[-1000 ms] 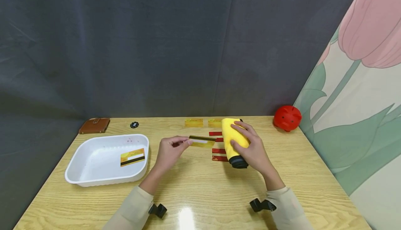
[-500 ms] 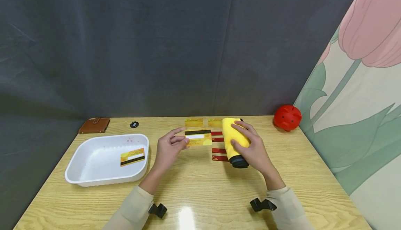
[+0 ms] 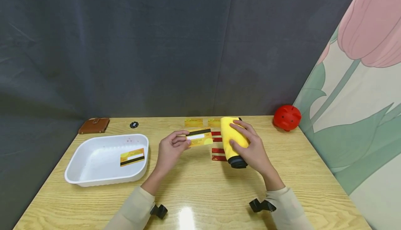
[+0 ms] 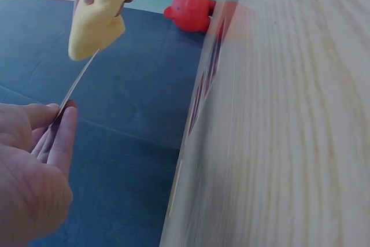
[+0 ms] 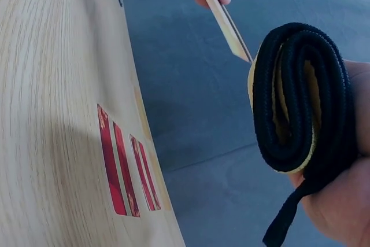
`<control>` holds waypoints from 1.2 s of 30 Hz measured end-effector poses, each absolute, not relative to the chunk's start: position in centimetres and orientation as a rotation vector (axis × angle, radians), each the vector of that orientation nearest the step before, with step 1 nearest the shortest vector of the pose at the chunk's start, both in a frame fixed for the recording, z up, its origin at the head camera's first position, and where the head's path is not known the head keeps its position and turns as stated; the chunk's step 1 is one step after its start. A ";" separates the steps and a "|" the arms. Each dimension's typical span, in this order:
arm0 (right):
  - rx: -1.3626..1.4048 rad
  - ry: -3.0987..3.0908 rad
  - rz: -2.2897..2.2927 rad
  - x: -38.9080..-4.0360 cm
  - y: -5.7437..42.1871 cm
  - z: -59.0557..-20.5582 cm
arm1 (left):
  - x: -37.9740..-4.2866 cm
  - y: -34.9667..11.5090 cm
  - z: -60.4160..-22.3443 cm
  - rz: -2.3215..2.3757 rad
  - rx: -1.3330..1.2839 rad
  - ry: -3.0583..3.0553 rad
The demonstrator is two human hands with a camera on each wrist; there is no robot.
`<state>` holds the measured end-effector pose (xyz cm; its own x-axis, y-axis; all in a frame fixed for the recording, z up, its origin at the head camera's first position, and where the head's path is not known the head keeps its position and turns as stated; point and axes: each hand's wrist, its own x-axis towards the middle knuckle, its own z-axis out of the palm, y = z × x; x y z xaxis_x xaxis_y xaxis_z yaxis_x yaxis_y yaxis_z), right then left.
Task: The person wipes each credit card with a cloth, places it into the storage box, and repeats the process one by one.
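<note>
A curtain (image 3: 150, 48) and tulip mural (image 3: 363, 83) border this indoor tabletop (image 3: 216, 188) (room unclear).

A gold card (image 3: 200, 138) with a dark stripe and white strip is pinched at one end by the left hand (image 3: 170, 150), raised above the desk (image 3: 194, 188). The black-edged yellow cloth (image 3: 228, 132), rolled up, is gripped aloft by the right hand (image 3: 252, 150).

Pale, wood-grained tabletop (image 3: 216, 195) before a dark blue-grey cloth backdrop (image 3: 156, 48)
The cloth hangs lightly creased across the far side and along the left, a thin vertical line (image 3: 224, 41) running down it right of middle; on the right stands a whitish wall (image 3: 341, 108) bearing a large pink tulip (image 3: 369, 24) and grey-green leaves (image 3: 354, 146). A white patch of reflected light (image 3: 186, 219) shines at the near side.
</note>
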<state>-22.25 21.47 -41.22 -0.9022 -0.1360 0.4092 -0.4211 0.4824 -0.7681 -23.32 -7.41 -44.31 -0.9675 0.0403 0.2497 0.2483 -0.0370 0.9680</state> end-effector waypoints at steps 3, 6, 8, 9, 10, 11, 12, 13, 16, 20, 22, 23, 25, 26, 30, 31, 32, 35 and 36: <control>0.506 -2.419 1.401 -22.1 21.1 -41.2 | -23.2 -7.2 -44.5 -2.102 -0.314 -2.090; 0.566 -2.400 1.399 -22.0 20.5 -41.5 | -23.1 -6.9 -44.6 -2.078 -0.315 -2.109; 0.615 -2.400 1.379 -22.0 19.9 -41.8 | -23.0 -6.8 -44.7 -2.069 -0.316 -2.117; 0.643 -2.398 1.366 -22.0 19.6 -41.9 | -23.0 -6.7 -44.8 -2.066 -0.316 -2.122; 0.668 -2.399 1.347 -21.9 19.3 -42.1 | -22.9 -6.6 -44.8 -2.064 -0.317 -2.127; 0.692 -2.401 1.325 -21.9 19.0 -42.2 | -22.9 -6.5 -44.8 -2.063 -0.320 -2.130; 0.715 -2.401 1.306 -21.8 18.7 -42.4 | -22.9 -6.5 -44.8 -2.066 -0.323 -2.129; 0.738 -2.401 1.289 -21.7 18.4 -42.6 | -22.9 -6.4 -44.9 -2.068 -0.326 -2.128; 0.803 -2.401 1.221 -21.5 17.6 -42.9 | -22.8 -6.2 -44.9 -2.077 -0.341 -2.122; 0.876 -2.406 1.165 -21.2 16.8 -43.1 | -22.8 -6.1 -44.9 -2.077 -0.363 -2.117; 0.892 -2.410 1.155 -21.0 16.5 -43.2 | -22.7 -6.0 -45.0 -2.069 -0.371 -2.120; 0.895 -2.414 1.152 -20.9 16.3 -43.2 | -22.7 -6.0 -45.0 -2.067 -0.371 -2.121; 0.897 -2.426 1.142 -20.7 16.1 -43.2 | -22.7 -6.1 -45.0 -2.059 -0.364 -2.127; 0.899 -2.432 1.139 -20.7 16.0 -43.2 | -22.7 -6.1 -45.0 -2.053 -0.362 -2.131; 0.914 -2.453 1.121 -20.5 15.7 -43.2 | -22.7 -6.1 -45.0 -2.031 -0.347 -2.150; 0.916 -2.455 1.119 -20.5 15.7 -43.2 | -22.7 -6.1 -45.0 -2.026 -0.348 -2.154; 0.916 -2.458 1.117 -20.5 15.6 -43.2 | -22.7 -6.2 -45.0 -2.022 -0.350 -2.158; 0.898 -2.466 1.095 -20.6 15.7 -43.3 | -22.7 -6.2 -44.9 -2.015 -0.355 -2.171; 0.888 -2.469 1.089 -20.6 15.7 -43.4 | -22.7 -6.2 -44.9 -2.013 -0.356 -2.175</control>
<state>-20.60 15.73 -43.35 -0.7640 -0.4179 0.4916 -0.6448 0.5216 -0.5588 -22.70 -6.17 -44.92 -0.9595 0.0673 0.2734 0.2778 0.0676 0.9583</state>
